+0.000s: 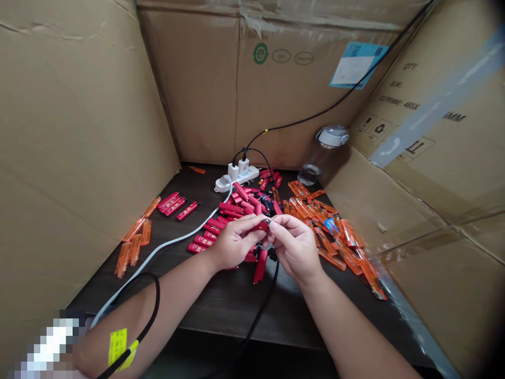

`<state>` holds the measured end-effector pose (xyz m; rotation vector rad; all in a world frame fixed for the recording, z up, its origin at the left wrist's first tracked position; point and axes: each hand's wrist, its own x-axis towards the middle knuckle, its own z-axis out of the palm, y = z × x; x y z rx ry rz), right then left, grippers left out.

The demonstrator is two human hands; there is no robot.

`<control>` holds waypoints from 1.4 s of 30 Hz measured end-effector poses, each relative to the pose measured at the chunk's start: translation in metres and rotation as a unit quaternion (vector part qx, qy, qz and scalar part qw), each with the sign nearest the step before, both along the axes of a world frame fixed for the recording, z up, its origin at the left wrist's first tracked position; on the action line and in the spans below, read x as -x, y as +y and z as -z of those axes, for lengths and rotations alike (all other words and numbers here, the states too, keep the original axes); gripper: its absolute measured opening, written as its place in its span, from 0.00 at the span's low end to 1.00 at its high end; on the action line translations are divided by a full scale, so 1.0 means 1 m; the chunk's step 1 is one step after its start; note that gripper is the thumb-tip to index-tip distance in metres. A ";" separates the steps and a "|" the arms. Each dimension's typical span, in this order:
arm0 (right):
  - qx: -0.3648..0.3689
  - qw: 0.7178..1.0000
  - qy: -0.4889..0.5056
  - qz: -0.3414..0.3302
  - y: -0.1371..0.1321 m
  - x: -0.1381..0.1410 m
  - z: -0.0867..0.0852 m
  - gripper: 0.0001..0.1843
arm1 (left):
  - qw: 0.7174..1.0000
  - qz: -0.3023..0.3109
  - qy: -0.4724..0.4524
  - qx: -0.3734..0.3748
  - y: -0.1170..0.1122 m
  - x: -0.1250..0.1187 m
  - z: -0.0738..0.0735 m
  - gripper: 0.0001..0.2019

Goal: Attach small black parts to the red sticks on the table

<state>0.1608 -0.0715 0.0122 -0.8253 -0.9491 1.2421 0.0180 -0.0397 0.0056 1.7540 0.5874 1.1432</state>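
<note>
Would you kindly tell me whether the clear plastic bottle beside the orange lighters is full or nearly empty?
Nearly empty: the clear plastic bottle shows only a shallow layer of water at its bottom.

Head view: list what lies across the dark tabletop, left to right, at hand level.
orange lighters → red lighters → left hand → right hand → heap of orange lighters

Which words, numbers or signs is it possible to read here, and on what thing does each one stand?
"QTY:" on the brown corrugated cardboard carton at right
"G.W." on the same carton
"OUT(MM) : 465X" on the same carton
"MM" on the same carton, further right
"e" in a green circle on the brown cardboard carton behind
Too small to read: the blue-and-white paper label; the print on the red plastic lighters
</note>
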 end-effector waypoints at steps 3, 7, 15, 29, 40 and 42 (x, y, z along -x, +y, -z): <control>0.021 1.000 0.019 -0.014 0.000 -0.001 -0.002 0.07 | 1.000 0.004 -0.001 -0.005 0.001 0.000 0.001 0.11; 0.037 0.999 0.030 -0.024 0.001 -0.001 -0.003 0.07 | 1.000 0.014 0.003 -0.018 0.001 0.001 0.001 0.11; 0.021 0.999 -0.002 -0.038 0.002 -0.006 -0.003 0.07 | 0.998 0.050 0.001 -0.036 0.001 0.003 -0.006 0.09; 0.006 0.997 -0.071 0.008 0.008 -0.018 -0.009 0.08 | 0.998 -0.012 -0.002 0.060 0.005 0.003 0.003 0.15; 0.046 0.753 -0.654 -0.059 0.018 -0.070 -0.012 0.05 | 0.978 -0.116 -0.122 0.124 0.022 0.005 0.010 0.13; 0.076 0.716 -0.690 -0.077 0.018 -0.078 -0.011 0.02 | 0.977 -0.125 -0.121 0.127 0.023 0.005 0.011 0.13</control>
